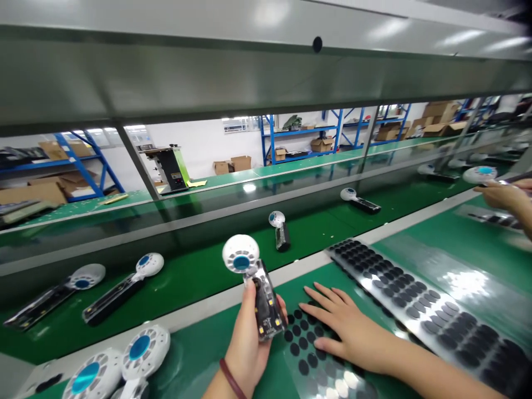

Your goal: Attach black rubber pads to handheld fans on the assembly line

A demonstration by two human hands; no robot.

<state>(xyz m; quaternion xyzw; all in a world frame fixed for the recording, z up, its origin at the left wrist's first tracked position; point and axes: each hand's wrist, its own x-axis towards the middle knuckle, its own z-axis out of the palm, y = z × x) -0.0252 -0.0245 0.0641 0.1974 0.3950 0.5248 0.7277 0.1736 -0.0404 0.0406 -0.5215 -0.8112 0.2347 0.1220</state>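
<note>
In the lower middle, my left hand (247,338) is closed around the dark handle of a handheld device (266,305). Its round white head with a blue centre points up, and a circuit board with small yellow parts shows through the clear casing. To the right, my right hand (353,327) lies with fingers spread over a clear sheet of round black stickers (303,343), partly covering it. Further right on the green bench rests a larger sheet of black round stickers (399,288). Two more white device heads (143,349) sit at the lower left.
Several similar devices (124,288) lie on the green conveyor belt (199,266) beyond the bench edge. Another person's hand (502,194) holds a device at the far right. A grey overhead panel (233,77) spans the top. Blue shelves (305,133) with cardboard boxes stand behind.
</note>
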